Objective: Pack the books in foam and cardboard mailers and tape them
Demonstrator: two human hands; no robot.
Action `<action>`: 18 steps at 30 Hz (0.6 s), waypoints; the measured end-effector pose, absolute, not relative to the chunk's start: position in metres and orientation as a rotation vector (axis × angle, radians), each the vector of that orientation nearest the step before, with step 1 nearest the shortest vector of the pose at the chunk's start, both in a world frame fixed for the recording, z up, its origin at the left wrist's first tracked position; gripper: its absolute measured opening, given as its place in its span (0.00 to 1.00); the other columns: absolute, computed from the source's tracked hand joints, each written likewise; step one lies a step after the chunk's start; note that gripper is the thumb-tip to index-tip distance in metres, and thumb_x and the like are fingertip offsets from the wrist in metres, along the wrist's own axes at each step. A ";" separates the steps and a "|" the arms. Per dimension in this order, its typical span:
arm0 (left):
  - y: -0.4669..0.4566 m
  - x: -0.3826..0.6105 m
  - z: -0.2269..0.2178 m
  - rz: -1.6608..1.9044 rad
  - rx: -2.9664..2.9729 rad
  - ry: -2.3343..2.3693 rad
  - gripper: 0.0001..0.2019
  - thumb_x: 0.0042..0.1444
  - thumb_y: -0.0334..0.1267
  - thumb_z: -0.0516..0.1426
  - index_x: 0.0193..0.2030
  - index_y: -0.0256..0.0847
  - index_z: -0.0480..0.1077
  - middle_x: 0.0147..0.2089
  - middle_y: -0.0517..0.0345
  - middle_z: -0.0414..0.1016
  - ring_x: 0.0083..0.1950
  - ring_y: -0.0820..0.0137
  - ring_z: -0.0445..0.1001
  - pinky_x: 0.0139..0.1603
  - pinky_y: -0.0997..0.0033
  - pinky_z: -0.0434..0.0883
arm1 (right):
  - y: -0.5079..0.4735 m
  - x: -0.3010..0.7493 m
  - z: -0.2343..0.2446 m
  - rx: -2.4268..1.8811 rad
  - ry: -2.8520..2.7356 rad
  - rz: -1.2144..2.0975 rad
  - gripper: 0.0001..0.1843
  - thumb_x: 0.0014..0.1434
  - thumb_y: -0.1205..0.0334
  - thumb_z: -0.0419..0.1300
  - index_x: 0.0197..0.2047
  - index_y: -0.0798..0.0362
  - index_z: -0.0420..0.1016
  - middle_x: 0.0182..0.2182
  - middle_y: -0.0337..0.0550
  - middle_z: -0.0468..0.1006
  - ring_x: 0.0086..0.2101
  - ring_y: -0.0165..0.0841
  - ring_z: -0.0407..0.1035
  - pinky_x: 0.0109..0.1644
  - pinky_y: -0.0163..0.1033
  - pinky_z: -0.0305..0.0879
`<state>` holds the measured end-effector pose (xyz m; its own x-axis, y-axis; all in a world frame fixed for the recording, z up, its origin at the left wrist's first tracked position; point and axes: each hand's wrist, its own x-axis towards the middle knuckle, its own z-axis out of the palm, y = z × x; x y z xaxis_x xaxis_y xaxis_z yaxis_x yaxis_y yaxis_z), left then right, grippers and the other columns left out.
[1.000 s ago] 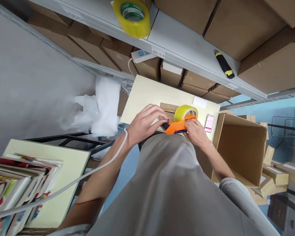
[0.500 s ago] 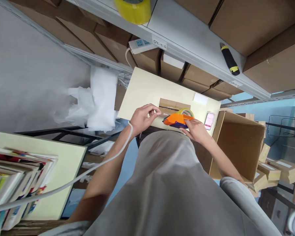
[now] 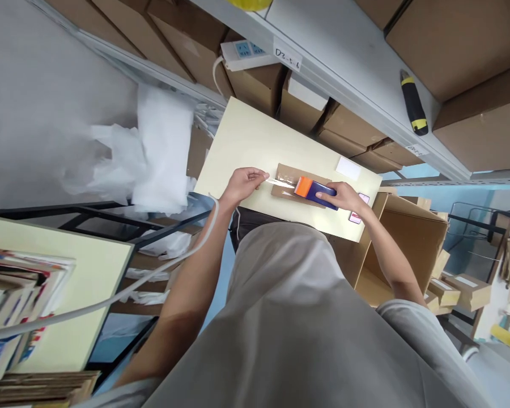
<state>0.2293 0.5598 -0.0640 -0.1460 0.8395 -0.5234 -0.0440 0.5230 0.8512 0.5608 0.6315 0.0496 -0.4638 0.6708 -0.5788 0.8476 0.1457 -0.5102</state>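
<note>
A small flat cardboard box (image 3: pixel 285 173) lies on the cream tabletop (image 3: pixel 242 133). My right hand (image 3: pixel 343 197) is closed around an orange and dark blue tape dispenser (image 3: pixel 313 191), which covers the right part of the box. Between the dispenser and my left hand (image 3: pixel 246 185) runs a strip of clear tape (image 3: pixel 277 182), across the box's top. The left fingertips pinch the strip's end just beyond the box's left side. The tape roll is hidden under the dispenser.
A phone (image 3: pixel 359 208) and a white card (image 3: pixel 348 168) lie at the table's right end. An open carton (image 3: pixel 414 243) stands beyond it. A shelf with boxes and a utility knife (image 3: pixel 414 106) runs behind. A pale cable (image 3: pixel 153 283) crosses by my left arm.
The dispenser has turned over and come down onto the box, hiding its yellow roll. My left hand has moved left and up, with tape now visibly stretched between the hands.
</note>
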 end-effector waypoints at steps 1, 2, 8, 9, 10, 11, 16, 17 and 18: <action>0.560 0.228 -0.070 0.894 0.696 1.535 0.25 0.47 0.57 0.80 0.34 0.38 0.81 0.34 0.50 0.82 0.33 0.67 0.73 0.36 0.65 0.72 | 0.635 0.558 0.046 1.477 2.201 -1.212 0.39 0.68 0.19 0.59 0.36 0.52 0.80 0.30 0.42 0.80 0.31 0.36 0.71 0.39 0.39 0.61; 0.561 0.227 -0.075 0.890 0.682 1.537 0.25 0.47 0.57 0.80 0.34 0.38 0.81 0.34 0.50 0.82 0.33 0.68 0.73 0.36 0.65 0.72 | 0.638 0.556 0.043 1.465 2.195 -1.201 0.40 0.67 0.19 0.59 0.36 0.52 0.80 0.31 0.42 0.80 0.32 0.36 0.70 0.39 0.39 0.60; 0.563 0.227 -0.101 0.873 0.609 1.538 0.24 0.45 0.56 0.80 0.33 0.39 0.81 0.30 0.53 0.80 0.32 0.68 0.72 0.35 0.67 0.72 | 0.649 0.545 0.033 1.411 2.150 -1.137 0.39 0.70 0.22 0.61 0.40 0.53 0.85 0.33 0.46 0.84 0.33 0.38 0.74 0.39 0.39 0.61; 0.563 0.228 -0.105 0.870 0.595 1.538 0.24 0.45 0.55 0.80 0.33 0.39 0.81 0.31 0.53 0.80 0.32 0.69 0.72 0.35 0.67 0.72 | 0.649 0.543 0.033 1.403 2.146 -1.129 0.38 0.71 0.22 0.61 0.42 0.53 0.86 0.34 0.46 0.86 0.34 0.39 0.75 0.40 0.39 0.62; 0.564 0.228 -0.108 0.865 0.583 1.540 0.23 0.46 0.54 0.80 0.33 0.38 0.81 0.31 0.53 0.80 0.32 0.69 0.71 0.35 0.67 0.71 | 0.650 0.541 0.033 1.400 2.140 -1.120 0.38 0.71 0.23 0.62 0.43 0.53 0.87 0.35 0.47 0.87 0.35 0.39 0.76 0.41 0.39 0.63; 0.564 0.229 -0.111 0.858 0.573 1.543 0.23 0.46 0.54 0.80 0.33 0.39 0.81 0.31 0.54 0.80 0.32 0.69 0.71 0.35 0.67 0.71 | 0.650 0.540 0.033 1.400 2.130 -1.109 0.37 0.71 0.24 0.62 0.44 0.53 0.87 0.36 0.48 0.88 0.36 0.40 0.77 0.41 0.39 0.63; 0.569 0.236 -0.124 0.834 0.529 1.538 0.20 0.48 0.51 0.80 0.33 0.39 0.81 0.30 0.55 0.80 0.33 0.68 0.72 0.38 0.66 0.70 | 0.651 0.533 0.034 1.405 2.098 -1.085 0.36 0.70 0.25 0.65 0.47 0.53 0.89 0.35 0.47 0.88 0.35 0.41 0.78 0.40 0.40 0.63; 0.569 0.239 -0.127 0.839 0.518 1.532 0.20 0.47 0.50 0.80 0.33 0.39 0.80 0.31 0.54 0.81 0.34 0.68 0.73 0.38 0.66 0.71 | 0.651 0.532 0.035 1.404 2.101 -1.083 0.36 0.70 0.25 0.66 0.47 0.53 0.89 0.35 0.47 0.88 0.35 0.41 0.79 0.40 0.40 0.63; 0.570 0.243 -0.129 0.845 0.508 1.526 0.21 0.47 0.50 0.81 0.33 0.39 0.80 0.32 0.54 0.82 0.35 0.68 0.73 0.39 0.66 0.71 | 0.651 0.531 0.035 1.403 2.102 -1.078 0.36 0.69 0.25 0.66 0.47 0.53 0.89 0.35 0.47 0.88 0.36 0.41 0.79 0.41 0.40 0.63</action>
